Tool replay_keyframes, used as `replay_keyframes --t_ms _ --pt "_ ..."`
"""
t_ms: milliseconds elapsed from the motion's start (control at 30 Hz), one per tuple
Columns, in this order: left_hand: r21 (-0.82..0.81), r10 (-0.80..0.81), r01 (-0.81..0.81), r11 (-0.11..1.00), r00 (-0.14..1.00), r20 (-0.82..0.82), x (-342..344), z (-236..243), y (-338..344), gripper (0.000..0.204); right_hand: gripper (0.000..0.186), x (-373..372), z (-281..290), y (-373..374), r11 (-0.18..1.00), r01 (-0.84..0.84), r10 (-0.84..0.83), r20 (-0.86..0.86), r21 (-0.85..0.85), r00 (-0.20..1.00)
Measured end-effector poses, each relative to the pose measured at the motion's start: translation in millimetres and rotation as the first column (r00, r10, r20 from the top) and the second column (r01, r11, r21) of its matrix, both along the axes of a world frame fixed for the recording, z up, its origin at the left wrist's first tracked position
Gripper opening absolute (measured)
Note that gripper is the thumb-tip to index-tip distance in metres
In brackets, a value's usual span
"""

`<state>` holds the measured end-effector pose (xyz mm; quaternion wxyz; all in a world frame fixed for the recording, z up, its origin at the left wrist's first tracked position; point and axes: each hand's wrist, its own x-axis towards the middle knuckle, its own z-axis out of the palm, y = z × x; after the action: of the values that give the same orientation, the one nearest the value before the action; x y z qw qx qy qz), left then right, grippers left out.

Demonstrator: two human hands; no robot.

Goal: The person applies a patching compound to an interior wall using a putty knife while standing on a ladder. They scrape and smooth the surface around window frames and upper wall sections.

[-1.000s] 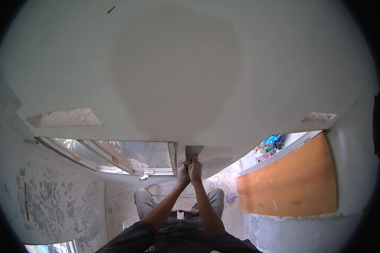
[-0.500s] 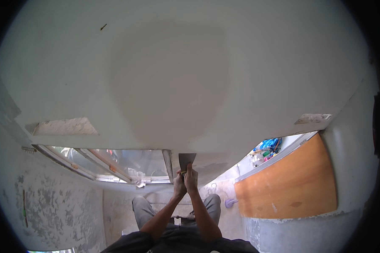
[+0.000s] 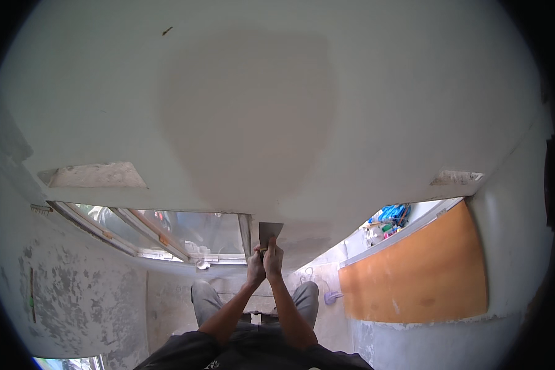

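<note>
A wide metal putty knife (image 3: 270, 229) points upward, its blade against the pale plastered wall (image 3: 376, 135) just right of a window frame (image 3: 246, 237). My right hand (image 3: 273, 259) is closed round the knife, with the thumb along the base of the blade. My left hand (image 3: 255, 268) grips the same handle, just left of and slightly below my right hand. Higher on the wall is a large darker patch (image 3: 246, 111). Rough unpainted strips (image 3: 92, 176) show at the wall's left, with a similar one at the right.
A sliding window (image 3: 166, 228) is at left, an orange-brown door panel (image 3: 413, 271) at right. Past the door lie blue and coloured items (image 3: 388, 216). A purple item (image 3: 332, 298) stands near the door's foot. The left wall (image 3: 80, 290) is patchy, with a stick hanging on it.
Both hands and the knife have shifted down and to the left in the picture since a second ago, still together. The view has also moved slightly.
</note>
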<state>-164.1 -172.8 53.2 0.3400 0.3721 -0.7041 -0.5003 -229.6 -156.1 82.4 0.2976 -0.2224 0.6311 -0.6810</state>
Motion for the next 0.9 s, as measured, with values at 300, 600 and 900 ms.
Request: replay_keyframes --t_ms 300,600,900 --pt "0.062 0.022 -0.011 0.998 0.983 -0.182 -12.6 4.5 2.5 0.033 0.063 -9.7 -0.7 0.7 0.999 -0.031 0.031 -0.039 -0.013 0.999" --pt "-0.059 -0.043 0.038 0.998 0.996 -0.083 -6.0 4.1 -13.6 0.026 0.066 -2.3 5.1 -8.6 0.997 0.060 -0.058 0.041 -0.054 0.997" --pt "-0.090 -0.042 0.029 0.995 0.988 -0.147 -21.7 52.1 -19.1 0.032 0.063 -14.2 40.8 -14.4 0.992 0.067 -0.072 -0.040 -0.109 0.997"
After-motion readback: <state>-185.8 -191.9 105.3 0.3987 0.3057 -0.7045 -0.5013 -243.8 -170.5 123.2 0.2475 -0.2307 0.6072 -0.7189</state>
